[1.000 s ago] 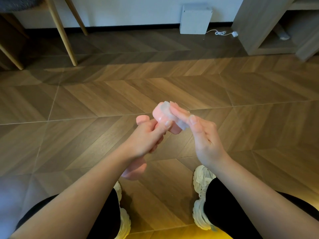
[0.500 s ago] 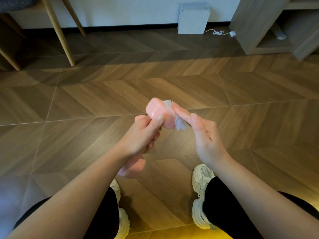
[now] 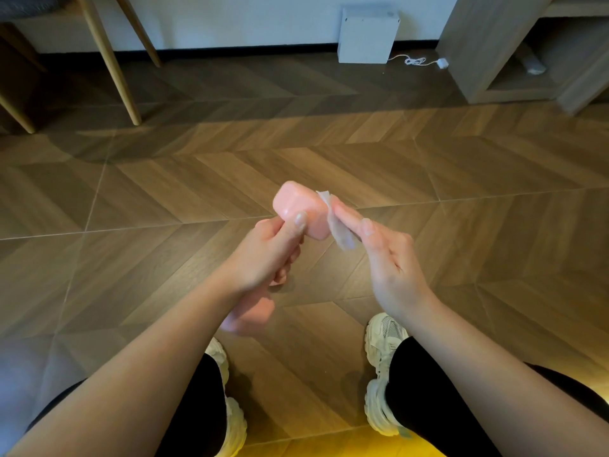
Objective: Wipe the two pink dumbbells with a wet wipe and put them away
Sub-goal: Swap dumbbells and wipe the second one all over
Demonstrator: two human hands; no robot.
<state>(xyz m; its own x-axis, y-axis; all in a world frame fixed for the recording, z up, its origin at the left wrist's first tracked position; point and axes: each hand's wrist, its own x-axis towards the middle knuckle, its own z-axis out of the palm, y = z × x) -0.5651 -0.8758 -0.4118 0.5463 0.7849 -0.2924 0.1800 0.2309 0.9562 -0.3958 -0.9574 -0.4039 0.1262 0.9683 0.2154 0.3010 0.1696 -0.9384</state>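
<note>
My left hand (image 3: 267, 255) grips a pink dumbbell (image 3: 301, 212) by its handle, held above the wooden floor. One pink head points up and away, the other head shows blurred below my wrist. My right hand (image 3: 382, 258) presses a white wet wipe (image 3: 339, 229) with straight fingers against the right side of the upper head. A second dumbbell is not in view.
Wooden chair legs (image 3: 112, 64) stand at the back left. A white box (image 3: 365, 34) with a cable sits against the far wall. A grey shelf unit (image 3: 514, 51) is at the back right. My white shoes (image 3: 382, 367) stand on the floor below.
The wipe has slid from the top of the upper dumbbell head down to its right side. The dumbbell head has tilted slightly leftward.
</note>
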